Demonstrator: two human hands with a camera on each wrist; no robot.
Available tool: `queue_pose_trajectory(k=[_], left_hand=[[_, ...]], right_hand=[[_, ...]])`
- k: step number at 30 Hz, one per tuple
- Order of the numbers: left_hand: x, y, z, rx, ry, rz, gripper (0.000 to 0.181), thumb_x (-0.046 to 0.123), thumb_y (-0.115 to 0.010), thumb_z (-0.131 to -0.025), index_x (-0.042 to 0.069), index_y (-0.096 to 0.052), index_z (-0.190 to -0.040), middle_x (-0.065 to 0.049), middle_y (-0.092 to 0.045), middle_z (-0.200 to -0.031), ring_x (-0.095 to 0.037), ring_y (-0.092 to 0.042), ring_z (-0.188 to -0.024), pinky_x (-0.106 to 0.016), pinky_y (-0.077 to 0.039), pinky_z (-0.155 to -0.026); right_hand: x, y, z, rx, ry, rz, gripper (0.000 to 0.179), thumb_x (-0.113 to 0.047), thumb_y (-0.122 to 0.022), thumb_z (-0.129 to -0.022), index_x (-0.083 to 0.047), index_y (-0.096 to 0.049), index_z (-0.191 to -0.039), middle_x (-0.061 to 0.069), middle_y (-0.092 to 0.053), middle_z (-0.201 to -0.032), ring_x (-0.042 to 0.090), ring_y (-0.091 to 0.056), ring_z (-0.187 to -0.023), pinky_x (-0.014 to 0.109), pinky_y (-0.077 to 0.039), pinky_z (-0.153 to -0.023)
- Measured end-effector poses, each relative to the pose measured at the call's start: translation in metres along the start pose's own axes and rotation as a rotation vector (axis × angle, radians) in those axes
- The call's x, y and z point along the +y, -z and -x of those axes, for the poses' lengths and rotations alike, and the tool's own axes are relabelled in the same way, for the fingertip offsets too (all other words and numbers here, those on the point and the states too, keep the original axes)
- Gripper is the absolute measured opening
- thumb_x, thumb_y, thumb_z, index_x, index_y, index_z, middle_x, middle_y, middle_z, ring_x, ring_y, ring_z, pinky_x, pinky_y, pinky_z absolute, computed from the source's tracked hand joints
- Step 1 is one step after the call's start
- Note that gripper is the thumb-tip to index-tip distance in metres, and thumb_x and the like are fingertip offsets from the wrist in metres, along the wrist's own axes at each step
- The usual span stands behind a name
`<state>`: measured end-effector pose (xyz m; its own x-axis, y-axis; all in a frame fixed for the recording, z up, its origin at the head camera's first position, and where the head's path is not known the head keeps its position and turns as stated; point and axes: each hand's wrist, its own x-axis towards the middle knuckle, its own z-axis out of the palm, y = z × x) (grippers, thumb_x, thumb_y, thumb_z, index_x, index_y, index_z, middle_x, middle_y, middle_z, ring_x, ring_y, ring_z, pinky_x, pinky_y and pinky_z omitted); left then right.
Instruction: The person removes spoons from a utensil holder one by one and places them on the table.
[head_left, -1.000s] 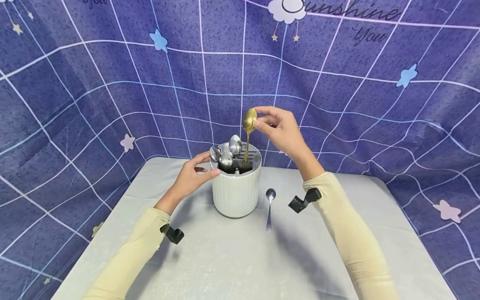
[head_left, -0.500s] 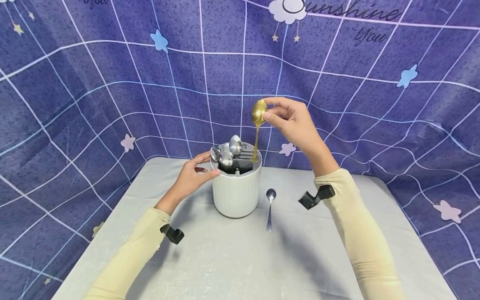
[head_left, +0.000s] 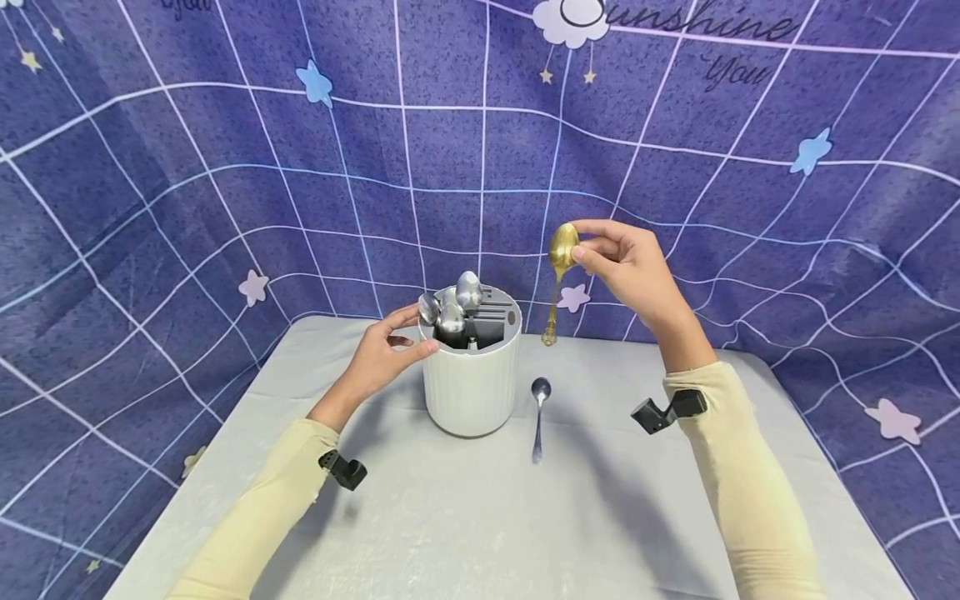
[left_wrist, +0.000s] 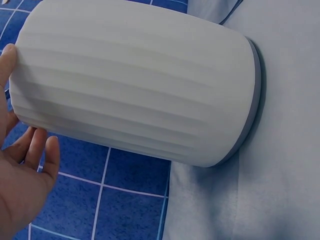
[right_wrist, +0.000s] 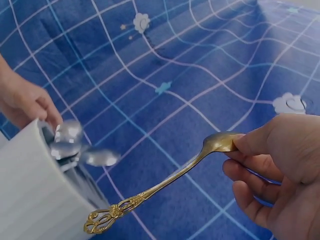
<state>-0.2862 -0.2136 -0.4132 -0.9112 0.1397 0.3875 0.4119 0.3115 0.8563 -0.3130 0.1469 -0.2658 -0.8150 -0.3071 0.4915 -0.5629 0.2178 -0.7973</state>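
In the head view my right hand [head_left: 633, 271] pinches a gold spoon [head_left: 563, 247] by its bowl, between thumb and fingers. Its ornate openwork handle [right_wrist: 107, 217] hangs down, right of a white ribbed utensil holder [head_left: 469, 392] and apart from it. My left hand [head_left: 381, 353] grips the holder's left side at the rim, thumb in front and fingers farther back. Several silver spoons [head_left: 452, 317] stand bowl-up in the holder's left part; their handles are hidden inside. The left wrist view shows the holder's ribbed wall [left_wrist: 135, 85] upright on the cloth.
A small silver spoon [head_left: 538, 417] lies on the light grey tablecloth [head_left: 450, 517], just right of the holder. The holder's grey top insert [head_left: 495, 310] has slots and a larger front opening. A purple-blue grid-patterned curtain [head_left: 420, 217] hangs behind the table.
My right hand has lifted the gold spoon's handle out over the holder, then carried it right and slightly down. The left hand stays at the holder's rim.
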Motion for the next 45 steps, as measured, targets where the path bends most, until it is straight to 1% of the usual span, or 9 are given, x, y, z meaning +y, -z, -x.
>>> queue_pose_trajectory(k=[5, 11, 18, 25, 28, 35, 38, 41, 45], left_hand=[[-0.001, 0.001, 0.000, 0.005, 0.004, -0.003, 0.064, 0.015, -0.080, -0.090, 0.004, -0.054, -0.147, -0.010, -0.050, -0.154, -0.027, -0.054, -0.131, -0.025, -0.053, -0.091], [0.000, 0.001, 0.000, 0.001, -0.003, -0.002, 0.064, 0.016, -0.080, -0.090, 0.005, -0.054, -0.147, -0.010, -0.050, -0.153, -0.027, -0.053, -0.131, -0.028, -0.054, -0.092], [-0.001, -0.001, 0.000, -0.003, -0.006, 0.000, 0.064, 0.016, -0.080, -0.090, 0.004, -0.053, -0.147, -0.011, -0.050, -0.153, -0.028, -0.054, -0.131, -0.027, -0.053, -0.093], [-0.002, -0.001, 0.001, 0.005, -0.010, 0.001, 0.064, 0.016, -0.080, -0.090, 0.004, -0.054, -0.147, -0.011, -0.051, -0.153, -0.028, -0.054, -0.131, -0.024, -0.053, -0.092], [-0.002, -0.001, 0.001, 0.006, -0.012, 0.005, 0.064, 0.016, -0.080, -0.089, 0.004, -0.054, -0.147, -0.010, -0.051, -0.153, -0.028, -0.054, -0.131, -0.024, -0.053, -0.091], [-0.002, -0.001, 0.000, 0.001, -0.017, 0.005, 0.064, 0.015, -0.080, -0.090, 0.004, -0.054, -0.147, -0.010, -0.051, -0.153, -0.027, -0.054, -0.131, -0.024, -0.053, -0.091], [-0.003, -0.001, 0.000, 0.005, -0.014, 0.008, 0.063, 0.014, -0.079, -0.090, 0.004, -0.054, -0.147, -0.010, -0.051, -0.153, -0.027, -0.054, -0.131, -0.027, -0.053, -0.092], [-0.003, -0.001, 0.000, 0.005, -0.010, 0.011, 0.063, 0.012, -0.079, -0.090, 0.004, -0.054, -0.147, -0.011, -0.051, -0.153, -0.028, -0.054, -0.131, -0.033, -0.054, -0.094], [-0.002, -0.002, 0.000, -0.001, -0.011, 0.017, 0.062, 0.009, -0.077, -0.091, 0.003, -0.053, -0.147, -0.012, -0.050, -0.153, -0.028, -0.053, -0.132, -0.042, -0.053, -0.097]], right_hand=[[0.014, 0.008, 0.008, -0.003, -0.027, 0.011, 0.036, -0.006, -0.068, -0.098, 0.004, -0.064, -0.132, -0.011, -0.075, -0.087, 0.008, -0.064, -0.080, 0.020, -0.052, -0.073], [0.033, 0.013, 0.015, 0.000, -0.063, 0.011, 0.036, -0.007, -0.068, -0.098, 0.004, -0.064, -0.132, -0.010, -0.076, -0.089, 0.006, -0.066, -0.083, 0.020, -0.054, -0.074], [0.065, 0.015, 0.027, 0.006, -0.118, -0.046, 0.037, -0.004, -0.067, -0.098, 0.009, -0.062, -0.132, -0.011, -0.077, -0.088, 0.003, -0.070, -0.082, 0.021, -0.055, -0.072], [0.096, 0.011, 0.040, -0.005, -0.234, -0.090, 0.039, -0.005, -0.065, -0.099, 0.010, -0.059, -0.134, -0.013, -0.077, -0.089, 0.005, -0.072, -0.084, 0.022, -0.057, -0.073], [0.108, 0.010, 0.045, -0.010, -0.281, -0.097, 0.040, -0.007, -0.065, -0.099, 0.009, -0.059, -0.135, -0.012, -0.077, -0.090, 0.003, -0.072, -0.084, 0.021, -0.056, -0.073], [0.130, 0.006, 0.057, -0.004, -0.341, -0.132, 0.042, -0.004, -0.065, -0.098, 0.012, -0.056, -0.136, -0.010, -0.077, -0.091, 0.001, -0.071, -0.082, 0.019, -0.055, -0.070], [0.139, 0.004, 0.062, -0.005, -0.370, -0.152, 0.043, -0.002, -0.065, -0.097, 0.011, -0.056, -0.137, -0.010, -0.078, -0.092, 0.002, -0.071, -0.082, 0.020, -0.056, -0.071], [0.145, 0.002, 0.066, -0.010, -0.394, -0.154, 0.044, -0.002, -0.065, -0.098, 0.011, -0.055, -0.138, -0.007, -0.078, -0.094, 0.001, -0.071, -0.082, 0.020, -0.056, -0.072], [0.151, 0.001, 0.072, -0.012, -0.417, -0.149, 0.044, -0.002, -0.064, -0.098, 0.010, -0.054, -0.139, 0.002, -0.079, -0.099, 0.002, -0.071, -0.083, 0.020, -0.056, -0.072]])
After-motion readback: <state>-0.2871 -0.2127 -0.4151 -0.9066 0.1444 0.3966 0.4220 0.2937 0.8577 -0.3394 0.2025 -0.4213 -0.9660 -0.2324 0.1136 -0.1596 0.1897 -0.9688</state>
